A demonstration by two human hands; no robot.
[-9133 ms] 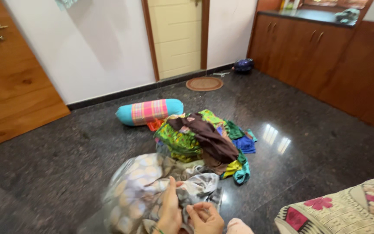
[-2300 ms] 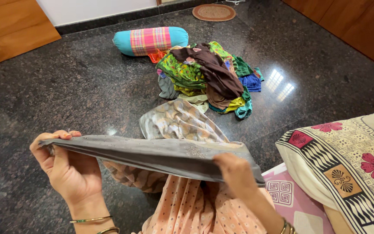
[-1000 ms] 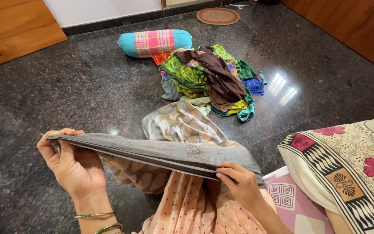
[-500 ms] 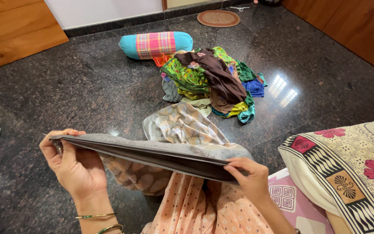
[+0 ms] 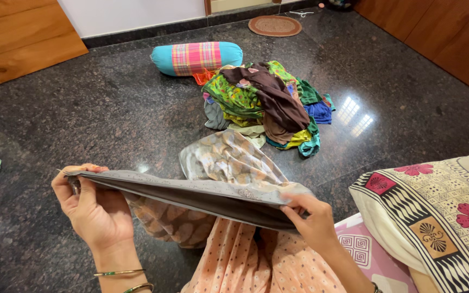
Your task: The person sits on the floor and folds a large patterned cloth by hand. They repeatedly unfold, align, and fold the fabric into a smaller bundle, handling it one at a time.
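I hold a grey patterned cloth [image 5: 191, 190] stretched flat between both hands, just above my lap. My left hand [image 5: 90, 209] grips its left corner with thumb and fingers closed on the edge. My right hand [image 5: 313, 220] pinches the right end of the folded edge. More of the same printed fabric [image 5: 229, 160] trails down onto the dark floor beyond it. My peach dotted garment [image 5: 256, 266] shows below the cloth.
A heap of mixed coloured clothes [image 5: 267, 100] lies on the dark polished floor [image 5: 82, 125], with a turquoise and plaid bolster [image 5: 196, 57] behind it. A floral cushion [image 5: 441, 211] sits at my right. A small round mat [image 5: 273, 25] lies by the far wall.
The cloth has been picked out of the heap and pulled taut between my hands. Over the last second my right hand slid further right along its edge.
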